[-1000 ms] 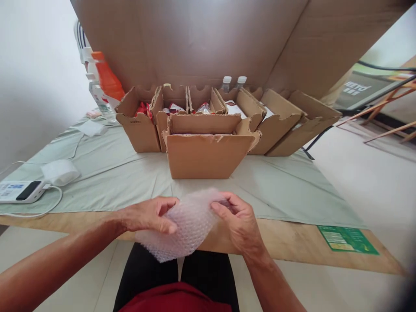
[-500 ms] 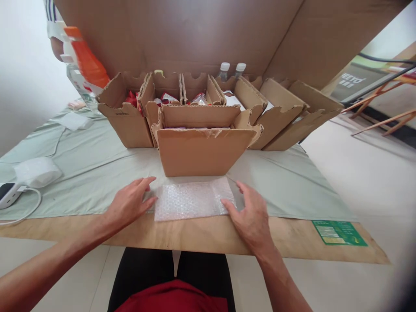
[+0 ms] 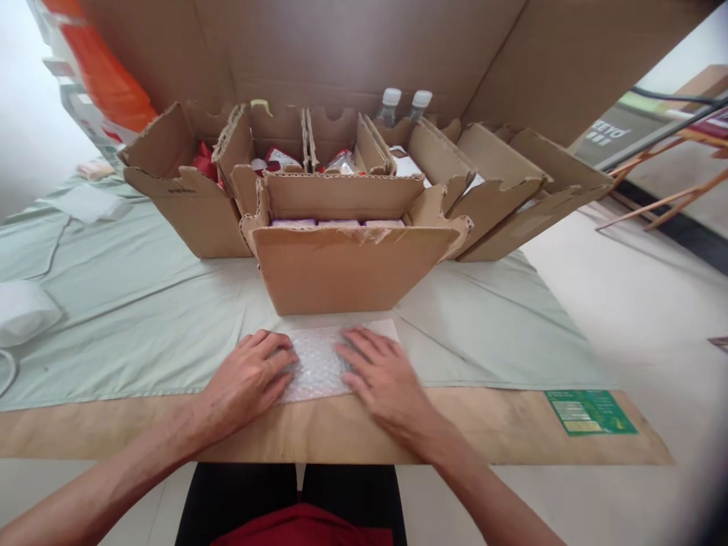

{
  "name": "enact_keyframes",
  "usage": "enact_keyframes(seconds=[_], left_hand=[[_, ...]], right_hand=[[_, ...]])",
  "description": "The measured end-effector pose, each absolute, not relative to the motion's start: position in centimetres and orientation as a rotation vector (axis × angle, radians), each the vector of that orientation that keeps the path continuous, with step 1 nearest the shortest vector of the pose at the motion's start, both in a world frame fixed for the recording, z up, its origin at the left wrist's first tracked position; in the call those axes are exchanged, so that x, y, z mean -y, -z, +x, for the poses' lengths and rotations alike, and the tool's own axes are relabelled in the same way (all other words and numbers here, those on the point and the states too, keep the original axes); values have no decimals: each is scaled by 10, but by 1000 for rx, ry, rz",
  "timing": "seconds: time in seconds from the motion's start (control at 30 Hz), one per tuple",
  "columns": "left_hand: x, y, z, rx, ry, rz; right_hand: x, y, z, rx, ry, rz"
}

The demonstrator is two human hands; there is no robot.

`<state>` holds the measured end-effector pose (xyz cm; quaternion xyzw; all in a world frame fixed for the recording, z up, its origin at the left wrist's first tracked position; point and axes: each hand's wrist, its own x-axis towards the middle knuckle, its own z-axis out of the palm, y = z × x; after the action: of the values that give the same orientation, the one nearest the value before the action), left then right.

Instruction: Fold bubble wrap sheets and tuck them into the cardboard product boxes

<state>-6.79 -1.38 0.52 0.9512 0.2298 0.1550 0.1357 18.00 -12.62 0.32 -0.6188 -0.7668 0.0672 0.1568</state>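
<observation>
A sheet or flat pouch of clear bubble wrap (image 3: 318,364) lies near the front of the table, partly over the cloth and partly over the bare wood edge. My left hand (image 3: 255,371) rests on its left end, palm down with the fingers stretched out. My right hand (image 3: 384,375) lies flat across its right half, fingers spread and slightly blurred. Just behind the bubble wrap stands an open cardboard box (image 3: 346,269) with several purple-edged packs (image 3: 338,223) inside.
Behind stands a row of open cardboard bins (image 3: 216,220), with two white-capped bottles (image 3: 390,97) at the back. An orange bottle (image 3: 108,76) is at far left, above another bubble-wrap piece (image 3: 23,312). A green card (image 3: 591,413) lies on the front-right wood edge.
Both hands have come down onto the bubble wrap, the right one moving left across it. Before, they hovered at its two ends. The view has also shifted slightly.
</observation>
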Motion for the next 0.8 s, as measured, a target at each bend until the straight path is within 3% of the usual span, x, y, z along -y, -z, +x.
enact_keyframes(seconds=[0.2, 0.37, 0.53, 0.67, 0.8], left_hand=[[12, -4, -77, -614, -515, 2621], [10, -12, -87, -756, -690, 2635], [7, -3, -95, -1122, -689, 2710], [9, 8, -86, -1176, -639, 2611], [15, -6, -78, -1219, -581, 2332]], right_hand=[[200, -2, 289, 1732, 314, -2146], [162, -14, 260, 1803, 124, -1980], [111, -8, 225, 1883, 62, -2091], [113, 1, 221, 1794, 55, -2068], [128, -7, 222, 1700, -158, -1961]])
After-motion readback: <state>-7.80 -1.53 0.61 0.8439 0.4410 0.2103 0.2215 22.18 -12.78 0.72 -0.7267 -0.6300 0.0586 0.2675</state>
